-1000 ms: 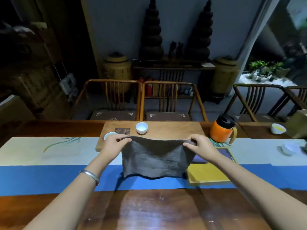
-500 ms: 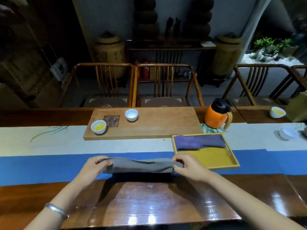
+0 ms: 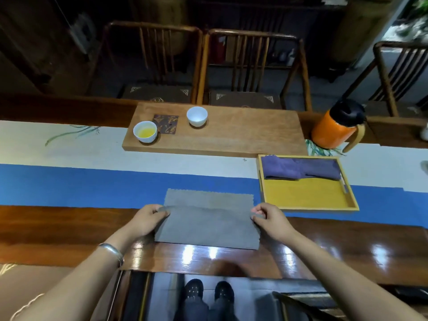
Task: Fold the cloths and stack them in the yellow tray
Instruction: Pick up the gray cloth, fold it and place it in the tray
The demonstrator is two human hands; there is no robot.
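1. Left hand (image 3: 146, 220) and right hand (image 3: 268, 218) each pinch a corner of the grey cloth (image 3: 208, 218), which lies on the table (image 3: 69, 232) beside the tray (image 3: 308, 208).
2. Both corners should travel evenly, so the edges meet squarely.
3. The crease wants pressing flat before stacking on the purple cloth (image 3: 301, 169).

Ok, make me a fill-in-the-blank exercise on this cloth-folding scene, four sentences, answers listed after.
1. The left hand and right hand each pinch a side of the ____ cloth.
2. The cloth already lying in the yellow tray is ____ in colour.
3. The cup holding yellow liquid stands on the wooden ____.
4. The jug behind the tray has an orange body and a ____ lid.

Missing words: grey; purple; board; black
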